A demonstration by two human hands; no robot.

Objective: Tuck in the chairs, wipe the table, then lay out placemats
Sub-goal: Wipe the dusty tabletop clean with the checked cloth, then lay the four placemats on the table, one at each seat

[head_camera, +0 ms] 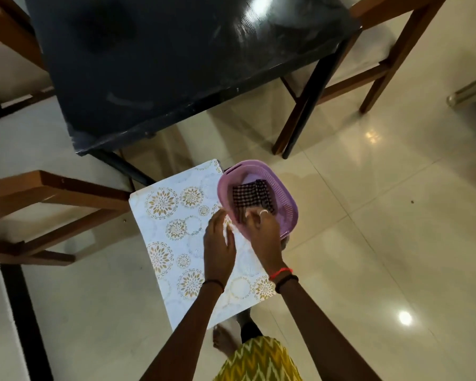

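A black glossy table point(176, 64) fills the upper part of the view. Below its near corner lies a white placemat point(173, 215) with gold flower circles, on a low surface that it hides. At the mat's right edge sits a purple plastic basket point(286, 199) holding a dark checked cloth point(249, 196). My right hand point(264, 232) reaches into the basket, fingers curled on the near edge of the cloth. My left hand point(219, 243) hovers over the placemat beside the basket's rim, fingers relaxed and holding nothing.
A wooden chair point(52, 193) stands at the left by the table's corner. Another chair point(396, 50) is at the upper right and a third point(6, 28) at the upper left. The floor is shiny pale tile point(368, 215). My bare foot point(223, 339) shows below the mat.
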